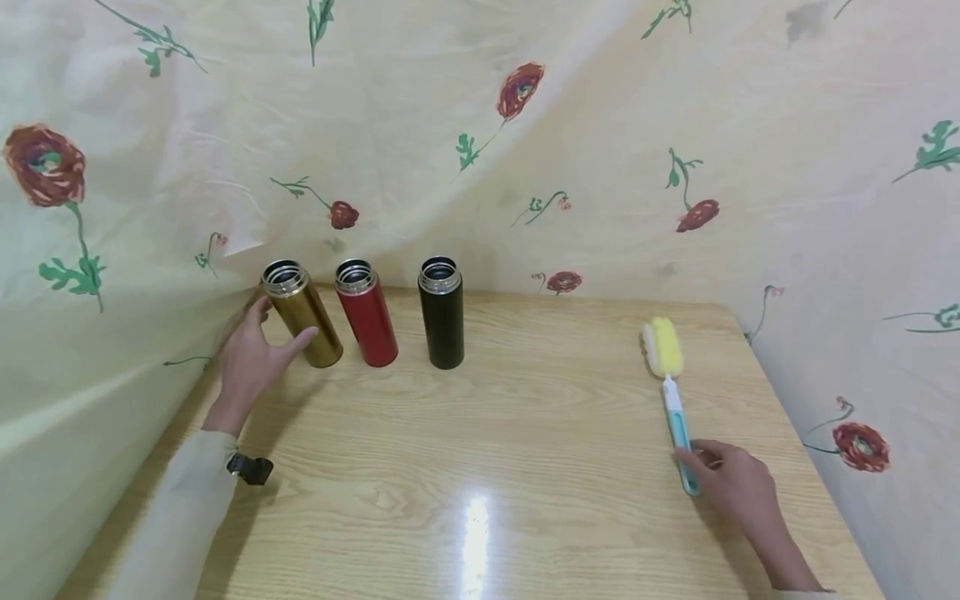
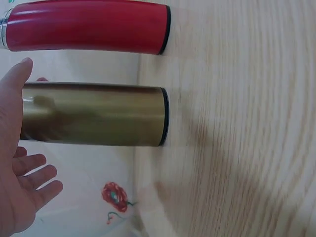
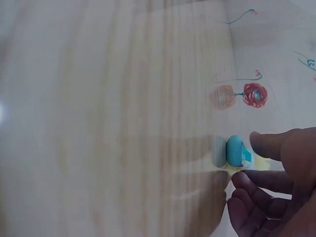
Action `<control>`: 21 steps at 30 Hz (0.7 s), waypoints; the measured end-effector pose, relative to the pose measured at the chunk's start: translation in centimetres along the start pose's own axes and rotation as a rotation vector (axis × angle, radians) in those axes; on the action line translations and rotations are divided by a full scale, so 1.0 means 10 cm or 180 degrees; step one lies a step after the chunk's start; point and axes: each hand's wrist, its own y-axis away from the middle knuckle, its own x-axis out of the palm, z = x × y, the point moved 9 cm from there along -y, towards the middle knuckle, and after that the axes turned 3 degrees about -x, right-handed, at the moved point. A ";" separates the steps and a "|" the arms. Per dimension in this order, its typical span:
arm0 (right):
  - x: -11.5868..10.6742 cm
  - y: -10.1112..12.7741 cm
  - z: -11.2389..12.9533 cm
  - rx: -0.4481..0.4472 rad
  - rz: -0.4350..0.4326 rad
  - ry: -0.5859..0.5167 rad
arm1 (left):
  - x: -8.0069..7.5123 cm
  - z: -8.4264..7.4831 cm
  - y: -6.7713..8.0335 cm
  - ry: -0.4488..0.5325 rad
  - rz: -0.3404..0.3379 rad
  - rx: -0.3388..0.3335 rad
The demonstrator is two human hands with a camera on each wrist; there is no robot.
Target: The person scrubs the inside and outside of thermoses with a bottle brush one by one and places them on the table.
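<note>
Head view: black flask [image 1: 442,321] upright on the wood table [image 1: 540,400], used as reference. Red flask [image 1: 367,322] just left of it, gold flask [image 1: 310,312] farther left, both upright. Brush [image 1: 671,396] lies well right of it, yellow-and-white head level with it, blue handle [image 1: 677,427] pointing toward the person. Left hand [image 1: 251,350] on the gold flask's far side from the black one: released, thumb and fingers spread about it. Right hand [image 1: 735,483] at brush handle's near end: thumb and forefinger parted, ungrasped; can't tell contact for either.
</note>
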 end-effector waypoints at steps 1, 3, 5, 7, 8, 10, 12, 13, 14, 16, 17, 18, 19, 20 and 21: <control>0.00 0.00 0.00 0.0005 -0.0002 -0.0003 | 0.01 0.01 -0.01 0.0048 0.0014 -0.0023; 0.00 -0.01 -0.01 0.0029 0.0014 0.0000 | 0.03 0.02 -0.04 0.0150 0.0030 -0.0042; 0.01 -0.01 -0.01 0.0066 0.0038 -0.0009 | 0.05 0.03 -0.06 0.0258 0.0052 -0.0046; 0.01 -0.01 -0.02 0.0095 0.0052 -0.0014 | 0.07 0.05 -0.08 0.0360 0.0090 -0.0041; 0.01 -0.01 -0.02 0.0098 0.0056 -0.0016 | 0.09 0.05 -0.09 0.0402 0.0108 -0.0031; 0.02 -0.01 -0.02 0.0114 0.0058 -0.0042 | 0.11 0.06 -0.11 0.0475 0.0173 -0.0013; 0.02 -0.01 -0.03 0.0115 0.0049 -0.0059 | 0.14 0.06 -0.12 0.0524 0.0222 0.0019; 0.02 -0.01 -0.03 0.0113 0.0037 -0.0064 | 0.14 0.06 -0.12 0.0549 0.0236 0.0041; 0.01 -0.01 -0.03 0.0102 0.0023 -0.0074 | 0.15 0.06 -0.13 0.0575 0.0243 0.0068; 0.01 -0.01 -0.03 0.0094 -0.0006 -0.0091 | 0.16 0.06 -0.13 0.0616 0.0257 0.0124; 0.00 -0.01 -0.04 0.0084 -0.0025 -0.0098 | 0.16 0.06 -0.13 0.0629 0.0251 0.0162; 0.00 0.00 -0.04 0.0084 -0.0039 -0.0110 | 0.16 0.06 -0.14 0.0642 0.0253 0.0196; -0.01 0.00 -0.05 0.0077 -0.0052 -0.0119 | 0.17 0.06 -0.14 0.0651 0.0255 0.0230; -0.01 0.00 -0.05 0.0082 -0.0063 -0.0132 | 0.18 0.07 -0.14 0.0658 0.0262 0.0263; -0.02 0.00 -0.06 0.0091 -0.0078 -0.0143 | 0.19 0.07 -0.15 0.0667 0.0272 0.0291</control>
